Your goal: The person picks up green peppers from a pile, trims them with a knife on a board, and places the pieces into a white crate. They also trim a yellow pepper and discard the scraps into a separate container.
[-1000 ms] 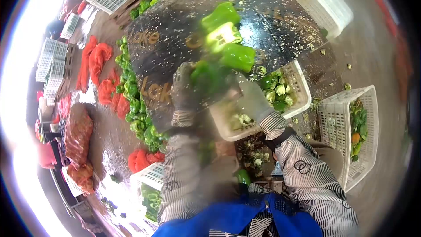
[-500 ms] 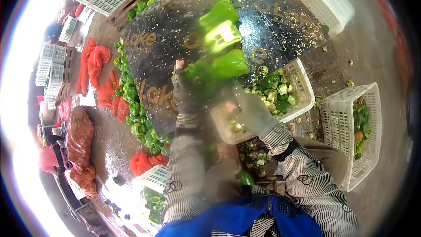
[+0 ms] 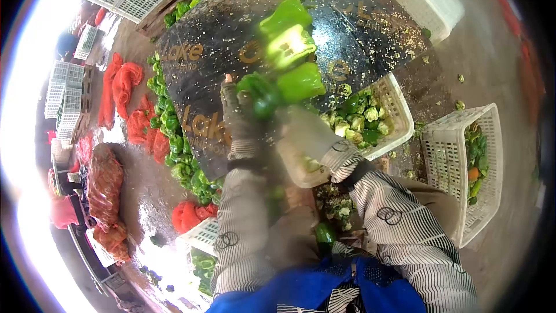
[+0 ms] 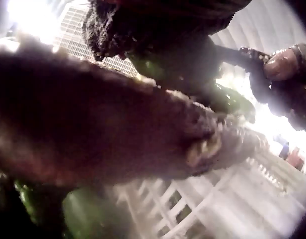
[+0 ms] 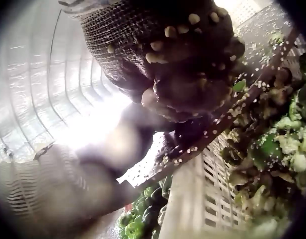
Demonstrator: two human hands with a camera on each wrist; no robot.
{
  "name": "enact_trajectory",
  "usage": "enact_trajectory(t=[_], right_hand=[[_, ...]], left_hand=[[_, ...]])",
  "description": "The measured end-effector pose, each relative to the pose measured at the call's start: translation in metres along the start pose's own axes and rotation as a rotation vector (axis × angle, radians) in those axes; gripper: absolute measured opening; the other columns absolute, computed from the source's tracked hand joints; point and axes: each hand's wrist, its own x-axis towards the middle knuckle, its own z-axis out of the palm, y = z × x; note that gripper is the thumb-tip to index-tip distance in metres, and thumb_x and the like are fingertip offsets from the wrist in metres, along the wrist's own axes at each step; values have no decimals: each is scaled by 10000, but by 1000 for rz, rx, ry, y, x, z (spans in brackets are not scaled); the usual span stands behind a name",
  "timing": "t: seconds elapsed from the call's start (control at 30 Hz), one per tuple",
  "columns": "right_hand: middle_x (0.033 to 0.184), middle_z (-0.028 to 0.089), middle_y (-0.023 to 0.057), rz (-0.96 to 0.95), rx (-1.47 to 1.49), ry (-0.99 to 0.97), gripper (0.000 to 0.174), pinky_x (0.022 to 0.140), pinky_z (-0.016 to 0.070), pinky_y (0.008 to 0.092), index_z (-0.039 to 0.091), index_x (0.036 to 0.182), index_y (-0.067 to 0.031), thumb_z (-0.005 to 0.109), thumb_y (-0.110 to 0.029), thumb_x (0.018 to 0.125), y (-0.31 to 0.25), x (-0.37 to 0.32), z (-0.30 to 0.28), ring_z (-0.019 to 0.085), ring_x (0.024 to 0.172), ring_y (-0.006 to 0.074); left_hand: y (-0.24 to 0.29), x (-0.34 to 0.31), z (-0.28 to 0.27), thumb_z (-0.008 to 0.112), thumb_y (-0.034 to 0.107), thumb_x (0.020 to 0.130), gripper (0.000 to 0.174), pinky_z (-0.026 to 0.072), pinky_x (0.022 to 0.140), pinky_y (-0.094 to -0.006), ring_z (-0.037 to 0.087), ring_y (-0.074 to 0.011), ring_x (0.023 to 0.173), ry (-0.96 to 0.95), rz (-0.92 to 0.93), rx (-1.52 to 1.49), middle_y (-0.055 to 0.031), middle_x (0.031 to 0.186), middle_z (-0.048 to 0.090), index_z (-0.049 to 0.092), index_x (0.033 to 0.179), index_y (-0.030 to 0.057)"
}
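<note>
Glossy dark-green bell pepper (image 3: 258, 94) held above the black, tan-lettered table (image 3: 202, 81); its left side is clasped by the grey-gloved left grip (image 3: 236, 117), one fingertip being left extended past it toward the far side. Grey-gloved right grip (image 3: 307, 131), blurred in the head view, is seen low and to the right of the pepper, near it; contact cannot be told. In the right wrist view its fingers are curled in and pale seeds are stuck to the glove; whether anything is clamped there cannot be told.

Just beyond the held pepper, three more are laid in a row: a bright-green whole-looking pepper (image 3: 302, 82), a pale-faced cut pepper (image 3: 291, 47) and a lobed light-green pepper (image 3: 285, 17). White plastic basket (image 3: 401, 107), partly filled with pale-green pepper cores (image 3: 354, 124), is set at the table's near edge, beside the right grip.

Compared with half a second earlier: right grip shifted leftward, closer to the held pepper; pepper shown more sharply; row of three left in the same order.
</note>
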Motion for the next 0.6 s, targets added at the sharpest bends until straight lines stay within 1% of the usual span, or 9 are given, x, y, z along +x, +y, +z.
enact_trajectory(t=[0.03,0.07,0.13,0.17,0.23,0.33,0.43,0.53,0.6], right_hand=[[992,652,224,-43,47,45,316,783,525,413,571,1144,32,565,-135,875,-5,7,2,654,918,337],[966,660,222,55,-27,-39,292,766,531,413,588,1124,23,559,-133,878,-11,16,4,660,893,342],[940,668,219,158,-87,-127,270,749,536,414,605,1103,14,554,-131,881,-13,23,12,667,868,346],[913,673,214,124,-78,-26,249,738,539,419,617,1079,9,549,-128,881,-7,26,21,670,840,352],[885,678,210,91,-63,91,231,726,542,424,629,1054,4,544,-125,882,-9,33,24,673,812,357],[899,676,191,56,-62,148,235,743,538,421,632,1058,-5,545,-142,888,-15,21,21,667,824,331],[913,675,173,6,-66,155,239,759,535,418,635,1062,-14,546,-159,894,-19,0,17,662,835,305],[926,674,155,-55,-98,139,243,775,531,414,638,1066,-23,547,-175,900,-12,-48,4,656,847,279],[935,673,142,-86,-117,124,246,785,529,412,640,1069,-29,548,-187,904,-7,-83,-10,652,855,262]], left_hand=[[-3,1,-1,413,286,1005,525,400,1043,-393,496,-332,1237,-14,-36,-55,-226,1388,470,358,1438,-5],[-5,2,-2,408,257,1002,508,403,1039,-385,503,-315,1229,-26,-73,-109,-219,1380,479,363,1438,1],[-12,8,-8,419,250,993,508,420,1017,-378,516,-288,1215,-73,-304,-339,-203,1367,491,362,1446,27],[-13,13,-11,428,257,992,501,438,991,-375,528,-286,1196,-171,-442,-325,-194,1351,501,369,1447,56],[-22,13,-3,431,258,993,494,443,983,-375,530,-283,1190,-146,-399,-239,-188,1350,501,376,1443,62],[-30,7,11,452,275,994,484,448,978,-374,536,-281,1173,-58,-324,-161,-179,1351,493,399,1427,64],[-22,14,11,500,305,978,489,438,988,-358,524,-248,1169,-10,-433,-274,-147,1385,468,439,1416,96],[-37,17,17,509,301,970,485,451,967,-354,531,-236,1146,-40,-499,-220,-137,1379,474,452,1410,104],[-42,24,19,511,305,964,484,460,950,-359,544,-237,1123,-53,-574,-338,-135,1370,482,466,1400,98]])
